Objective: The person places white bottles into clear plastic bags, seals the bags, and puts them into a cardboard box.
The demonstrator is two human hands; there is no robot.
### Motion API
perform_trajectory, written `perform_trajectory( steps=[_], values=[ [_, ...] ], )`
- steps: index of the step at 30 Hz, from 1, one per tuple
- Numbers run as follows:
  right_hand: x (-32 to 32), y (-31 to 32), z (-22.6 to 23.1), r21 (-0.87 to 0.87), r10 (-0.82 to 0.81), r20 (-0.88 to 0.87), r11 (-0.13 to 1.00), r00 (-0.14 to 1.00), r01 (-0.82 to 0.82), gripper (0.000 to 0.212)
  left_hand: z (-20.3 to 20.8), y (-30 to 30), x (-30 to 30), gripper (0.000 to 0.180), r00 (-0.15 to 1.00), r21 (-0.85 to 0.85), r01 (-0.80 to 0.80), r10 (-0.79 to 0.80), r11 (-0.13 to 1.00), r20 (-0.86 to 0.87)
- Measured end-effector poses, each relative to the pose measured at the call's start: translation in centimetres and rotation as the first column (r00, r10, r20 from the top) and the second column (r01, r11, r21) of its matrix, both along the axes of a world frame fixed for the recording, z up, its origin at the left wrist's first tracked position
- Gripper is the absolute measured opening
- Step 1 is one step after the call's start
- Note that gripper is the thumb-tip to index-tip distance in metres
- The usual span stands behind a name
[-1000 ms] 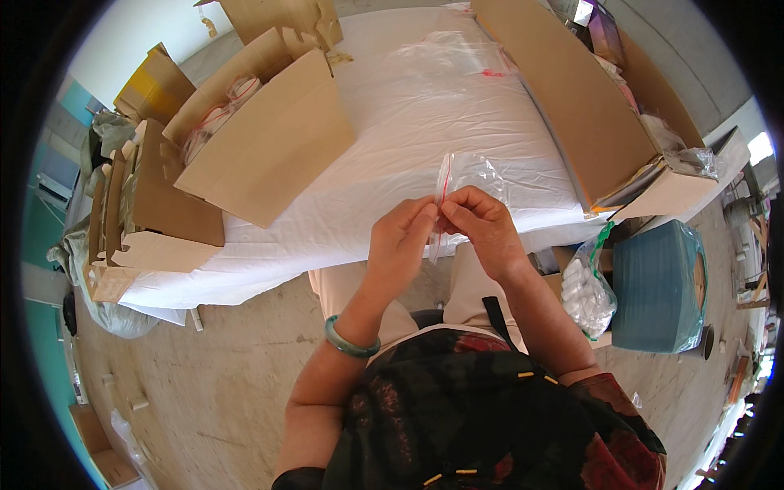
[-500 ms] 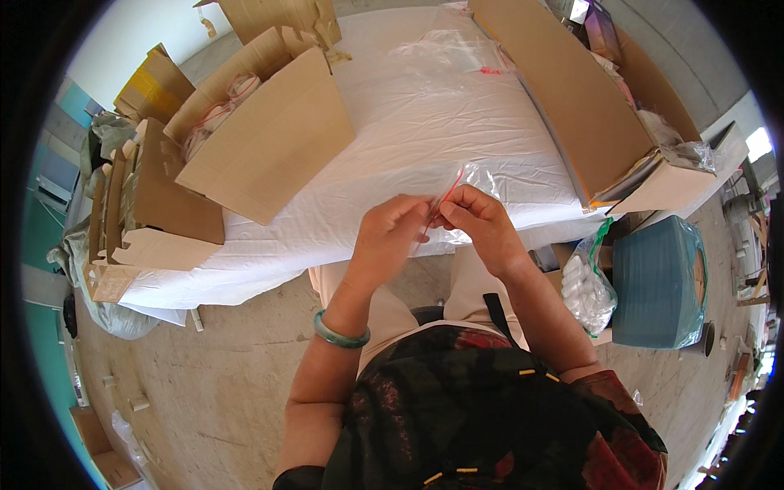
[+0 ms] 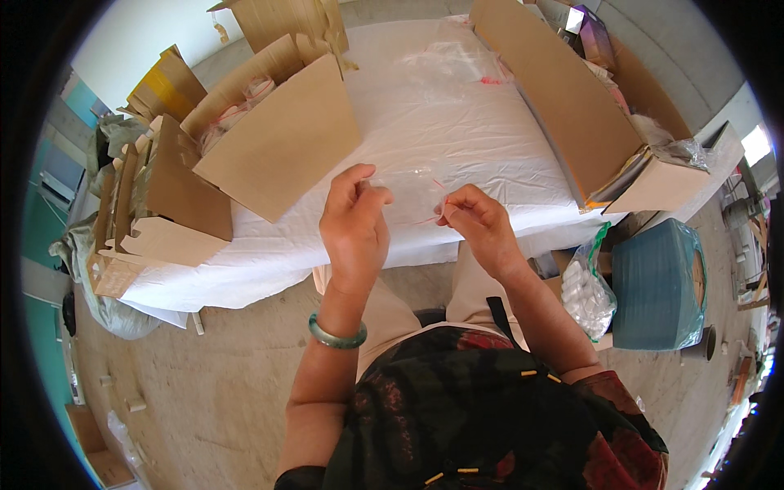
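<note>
A small clear zip-lock bag (image 3: 404, 189) with a red strip along its mouth stretches between my two hands, above the near part of the cloth-covered table. My right hand (image 3: 482, 224) pinches the bag at the red strip, thumb against the forefinger. At the other end, my left hand (image 3: 355, 229) is closed around the clear film, its fingers curled; the exact grip is hard to see because the plastic is transparent. A green bangle (image 3: 337, 333) circles my left wrist. More clear bags with red edges (image 3: 453, 61) lie farther back on the table.
On the left of the white-covered table (image 3: 457, 122) stands an open carton (image 3: 282, 135) holding bags, beside another carton (image 3: 184, 184). A long carton (image 3: 563, 98) runs along the right side. A bag of white pieces (image 3: 586, 294) and a blue wrapped bundle (image 3: 657, 282) stand at right.
My left hand has moved left, away from my right hand, and turned more upright. The zip-lock bag now spans sideways between them. My right hand has barely shifted.
</note>
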State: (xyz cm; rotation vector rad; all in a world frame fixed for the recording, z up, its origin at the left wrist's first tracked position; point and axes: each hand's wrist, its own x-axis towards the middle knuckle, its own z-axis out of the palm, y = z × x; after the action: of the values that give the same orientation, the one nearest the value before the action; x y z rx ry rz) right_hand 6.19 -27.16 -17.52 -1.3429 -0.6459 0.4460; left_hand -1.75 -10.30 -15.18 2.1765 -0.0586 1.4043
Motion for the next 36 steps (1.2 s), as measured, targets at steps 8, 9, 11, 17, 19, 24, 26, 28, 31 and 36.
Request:
perform_trajectory(
  steps=[8, 9, 11, 17, 19, 24, 26, 28, 31, 36],
  values=[
    [0.3, 3.3, 2.3, 0.069, 0.173, -0.174, 0.984, 0.97, -0.163, 0.01, 3.7, -1.6, -0.4, 0.019, 0.988, 0.272, -0.106, 0.07, 0.957, 0.14],
    [1.3, 3.5, 1.6, 0.038, 0.133, -0.184, 0.991, 0.974, -0.128, 0.01, 2.8, -1.3, 0.2, 0.021, 0.992, 0.279, -0.089, 0.059, 0.956, 0.111],
    [3.0, 3.3, -0.4, -0.067, 0.032, -0.166, 0.997, 0.986, -0.044, 0.012, 0.0, 0.0, 1.4, 0.017, 0.994, 0.287, -0.093, 0.104, 0.953, -0.023],
    [7.3, -0.9, -4.3, -0.317, -0.122, 0.103, 0.937, 0.987, 0.149, 0.016, -5.9, 0.2, 6.4, 0.027, 0.929, 0.36, -0.088, 0.206, 0.929, -0.306],
    [7.6, -2.9, -3.5, -0.369, -0.131, 0.234, 0.905, 0.963, 0.213, 0.016, -6.2, -0.4, 8.8, 0.032, 0.923, 0.33, -0.061, 0.179, 0.942, -0.34],
    [6.6, -9.7, 6.5, -0.321, 0.06, 0.244, 0.947, 0.968, 0.022, 0.009, -8.0, -1.4, 13.7, 0.034, 0.912, 0.162, 0.02, 0.048, 0.987, -0.407],
    [6.8, -12.6, 11.7, -0.249, 0.055, 0.415, 0.967, 0.908, 0.055, 0.009, -9.6, -1.1, 14.4, 0.031, 0.899, 0.191, 0.01, 0.074, 0.982, -0.431],
    [8.4, -14.9, 15.4, -0.151, -0.042, 0.532, 0.978, 0.846, 0.143, 0.009, -9.5, -0.7, 14.5, 0.028, 0.909, 0.148, 0.01, 0.052, 0.989, -0.414],
    [13.5, -17.3, 20.1, -0.05, -0.276, 0.557, 0.93, 0.783, 0.364, 0.007, -9.4, -0.9, 14.6, 0.024, 0.915, 0.081, 0.02, 0.015, 0.997, -0.403],
    [27.4, -17.6, 24.1, -0.139, -0.34, 0.766, 0.741, 0.545, 0.657, 0.018, -9.1, -0.8, 14.8, 0.024, 0.917, 0.087, 0.048, -0.009, 0.995, -0.399]
  ],
)
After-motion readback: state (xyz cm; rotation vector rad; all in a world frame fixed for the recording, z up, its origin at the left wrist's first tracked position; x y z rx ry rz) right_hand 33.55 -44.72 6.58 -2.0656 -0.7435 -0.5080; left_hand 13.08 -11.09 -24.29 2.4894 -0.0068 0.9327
